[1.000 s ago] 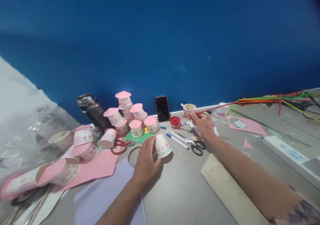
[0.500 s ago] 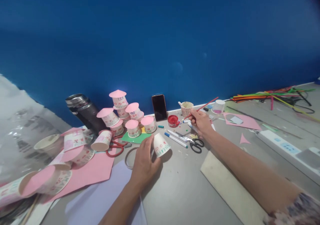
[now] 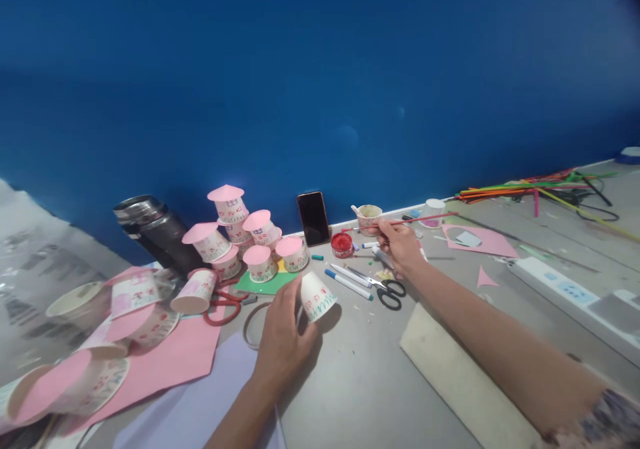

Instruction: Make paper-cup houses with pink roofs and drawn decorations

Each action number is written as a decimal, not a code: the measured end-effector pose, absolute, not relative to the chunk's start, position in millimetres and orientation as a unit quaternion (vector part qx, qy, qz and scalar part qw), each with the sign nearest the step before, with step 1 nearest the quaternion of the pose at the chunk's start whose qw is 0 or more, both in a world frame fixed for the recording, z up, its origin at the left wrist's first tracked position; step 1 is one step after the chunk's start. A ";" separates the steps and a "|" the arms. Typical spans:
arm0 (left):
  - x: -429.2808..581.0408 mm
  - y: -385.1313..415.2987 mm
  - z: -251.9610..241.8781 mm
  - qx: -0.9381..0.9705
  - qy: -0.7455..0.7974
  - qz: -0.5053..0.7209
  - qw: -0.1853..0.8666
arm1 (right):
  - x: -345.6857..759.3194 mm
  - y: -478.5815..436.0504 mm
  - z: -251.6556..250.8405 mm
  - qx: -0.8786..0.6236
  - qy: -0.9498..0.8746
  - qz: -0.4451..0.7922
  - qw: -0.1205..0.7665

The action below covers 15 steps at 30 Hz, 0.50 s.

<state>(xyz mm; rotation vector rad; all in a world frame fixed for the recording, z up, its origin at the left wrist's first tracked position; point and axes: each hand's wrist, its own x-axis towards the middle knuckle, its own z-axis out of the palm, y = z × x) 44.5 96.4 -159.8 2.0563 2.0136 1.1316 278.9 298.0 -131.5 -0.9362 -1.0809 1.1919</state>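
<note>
My left hand (image 3: 286,329) is closed around a white paper cup (image 3: 317,297), tilted, with red dots and green strokes painted on its side. In my right hand (image 3: 400,246) is a thin red paintbrush (image 3: 433,218), pinched and almost level. Its bristle end is at a small jar of red paint (image 3: 342,244), seemingly just above it; contact cannot be told. Behind that hand stands a patterned paper cup (image 3: 370,217) with a light stick in it. Markers (image 3: 349,284) and black-handled scissors (image 3: 390,294) lie between my hands.
Decorated cups with pink paper roofs (image 3: 260,256) stand stacked at left, near a dark flask (image 3: 160,232). A phone (image 3: 313,219) leans on the blue wall. Pink paper (image 3: 170,362), red-handled scissors (image 3: 223,312) and a tape ring (image 3: 250,329) lie left; a power strip (image 3: 575,296) lies right.
The paintbrush has swung from a slant to nearly level, its bristle end rising from the paint jar's right edge to above it. My left hand still holds the cup. The view has shifted slightly.
</note>
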 end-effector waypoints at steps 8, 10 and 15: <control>44.4 98.0 -166.7 0.660 0.643 0.388 0.020 | 281.6 286.5 -125.3 -0.424 -0.596 0.397 0.554; 45.7 98.2 -166.8 0.659 0.641 0.392 0.021 | 278.2 283.8 -124.6 -0.424 -0.625 0.372 0.540; 48.5 97.1 -164.2 0.667 0.636 0.386 0.043 | 268.1 285.7 -129.4 -0.425 -0.674 0.322 0.511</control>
